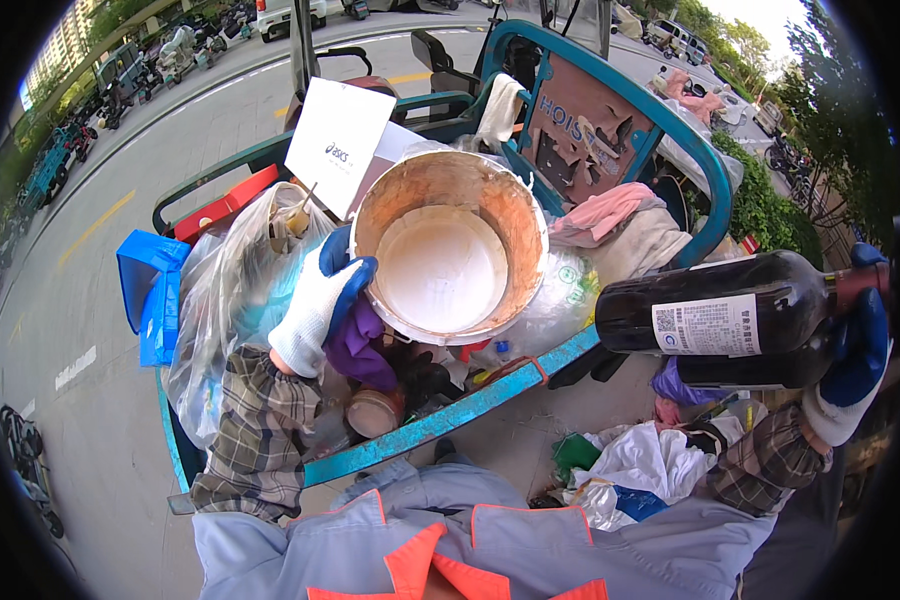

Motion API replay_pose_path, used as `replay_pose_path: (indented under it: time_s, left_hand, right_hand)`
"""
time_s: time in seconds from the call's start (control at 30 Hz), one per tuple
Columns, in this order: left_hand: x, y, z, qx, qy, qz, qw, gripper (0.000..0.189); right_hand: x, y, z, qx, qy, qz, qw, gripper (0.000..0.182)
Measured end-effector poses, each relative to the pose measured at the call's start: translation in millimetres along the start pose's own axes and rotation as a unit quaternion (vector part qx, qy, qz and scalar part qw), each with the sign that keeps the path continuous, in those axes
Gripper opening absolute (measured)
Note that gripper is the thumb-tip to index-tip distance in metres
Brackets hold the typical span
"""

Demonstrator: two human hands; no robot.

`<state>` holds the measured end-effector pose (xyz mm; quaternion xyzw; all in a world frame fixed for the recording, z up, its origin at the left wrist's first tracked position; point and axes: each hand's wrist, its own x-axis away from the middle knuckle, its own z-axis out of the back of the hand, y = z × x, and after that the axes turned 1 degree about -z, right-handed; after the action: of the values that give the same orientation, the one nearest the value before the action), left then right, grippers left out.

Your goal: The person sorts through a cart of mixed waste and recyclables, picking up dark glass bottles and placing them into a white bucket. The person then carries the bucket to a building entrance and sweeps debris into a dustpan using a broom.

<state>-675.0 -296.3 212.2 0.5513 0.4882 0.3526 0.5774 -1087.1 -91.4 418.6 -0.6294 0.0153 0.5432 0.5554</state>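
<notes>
My left hand [319, 304], in a white knit glove with blue coating, grips the left rim of a round bucket [450, 247]. The bucket tilts its mouth toward me; its inner wall is stained orange-brown and its bottom is whitish. At the right, my gloved right hand [851, 367] holds a dark wine bottle [705, 304] by its red-capped neck, lying nearly level with its labelled side facing me. Just below it shows part of a second dark bottle [750, 371], its neck hidden behind my hand. Purple cloth [360, 345] hangs beneath my left hand.
A teal metal cargo tricycle bed [450, 416] holds plastic bags [221, 300], a white Asics box [341, 142], a blue plastic container [161, 300] and pink cloth [604, 214]. White plastic bags [645, 465] and other refuse lie at lower right. Vehicles stand along the road behind.
</notes>
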Motion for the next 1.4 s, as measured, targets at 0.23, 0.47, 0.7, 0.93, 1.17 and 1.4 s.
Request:
replay_pose_path:
  time_s: [0.23, 0.47, 0.7, 0.93, 1.17, 1.4]
  left_hand:
    - [77.3, 12.8, 64.4, 0.014, 0.036, 0.033, 0.999, 0.045]
    - [134.5, 8.3, 88.5, 0.094, 0.039, -0.003, 0.995, 0.046]
    - [149.6, -18.6, 76.0, 0.156, 0.041, -0.044, 0.986, 0.056]
    - [106.8, -36.9, 36.9, -0.097, 0.059, -0.027, 0.993, 0.056]
    - [85.2, -41.0, -9.2, -0.285, 0.080, -0.029, 0.955, 0.055]
    - [73.3, -58.8, -40.8, -0.370, 0.045, 0.001, 0.928, 0.046]
  right_hand:
    - [-31.1, -82.1, -99.2, -0.129, -0.133, 0.143, 0.972, 0.019]
    - [-35.7, -91.7, -130.4, -0.089, -0.235, 0.209, 0.945, 0.026]
    - [-17.6, -86.2, -149.1, -0.105, -0.290, 0.213, 0.927, 0.036]
    - [0.6, -70.9, -139.2, -0.098, -0.270, 0.212, 0.934, 0.039]
    - [-11.6, -24.9, -104.2, -0.101, -0.205, 0.053, 0.972, 0.038]
    - [-6.8, 0.0, -90.9, -0.039, -0.162, 0.008, 0.986, 0.038]
